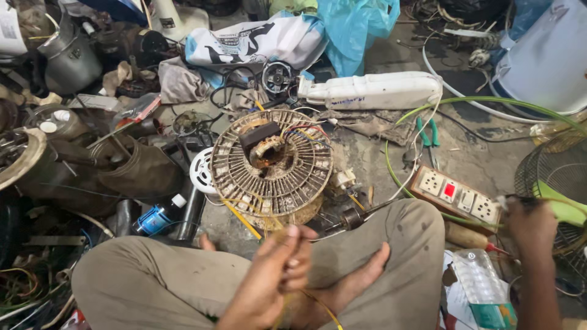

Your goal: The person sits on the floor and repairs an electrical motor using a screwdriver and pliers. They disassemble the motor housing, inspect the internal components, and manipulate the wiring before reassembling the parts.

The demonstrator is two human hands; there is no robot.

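Pinching a thin yellow wire [315, 304] between its fingers, the left hand [269, 284] hovers over the lap, just below the round ribbed fan motor housing [272, 162] on the floor. The right hand [531, 226] grips a green fan blade [559, 206] beside the white-and-brown socket board [455, 198].

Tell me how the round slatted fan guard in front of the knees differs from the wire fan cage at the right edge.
The slatted fan guard is dirty cream, built of flat ribs, and lies flat on the floor fully in view, a motor part resting at its hub. The wire fan cage is dark thin wire, stands more upright and is cut off by the frame edge. The right hand is by the cage; the left hand holds yellow wire. Both are round with spokes.
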